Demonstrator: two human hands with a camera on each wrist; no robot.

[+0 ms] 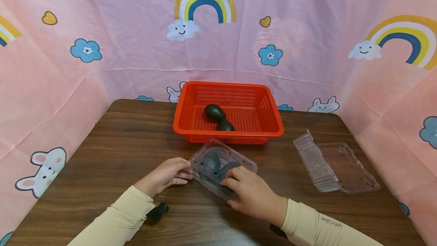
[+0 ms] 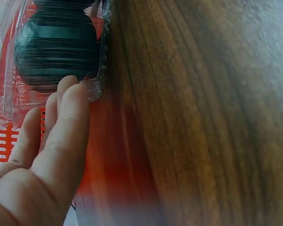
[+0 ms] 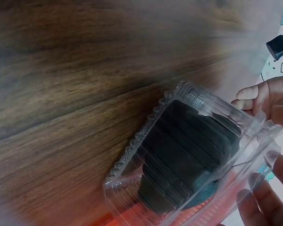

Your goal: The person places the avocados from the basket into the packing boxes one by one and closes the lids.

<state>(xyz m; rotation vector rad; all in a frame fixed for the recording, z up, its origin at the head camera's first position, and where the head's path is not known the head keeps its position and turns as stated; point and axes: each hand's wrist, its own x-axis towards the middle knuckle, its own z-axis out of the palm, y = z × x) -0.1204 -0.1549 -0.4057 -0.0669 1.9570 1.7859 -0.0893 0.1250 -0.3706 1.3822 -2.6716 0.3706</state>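
Observation:
A clear plastic clamshell box point(image 1: 218, 151) lies tilted in front of the basket, with dark avocados point(image 3: 184, 150) inside and its lid over them. My left hand point(image 1: 170, 174) touches the box's left corner. In the left wrist view its fingers point(image 2: 68, 122) are fairly straight against the box's end. My right hand point(image 1: 254, 191) pinches the box's near rim at the right, its fingers bent over the lid edge and the thumb on the near side. The right wrist view shows fingertips point(image 3: 257, 181) on the clear flange. My right hand partly covers the avocados in the head view.
A red perforated basket point(image 1: 228, 133) stands behind the box, with two dark avocados point(image 1: 215, 113) in it. Another clear clamshell point(image 1: 336, 166) lies unfolded at the right of the brown wooden table point(image 1: 136, 136). Pink printed cloth point(image 1: 136, 29) surrounds the table's back and sides.

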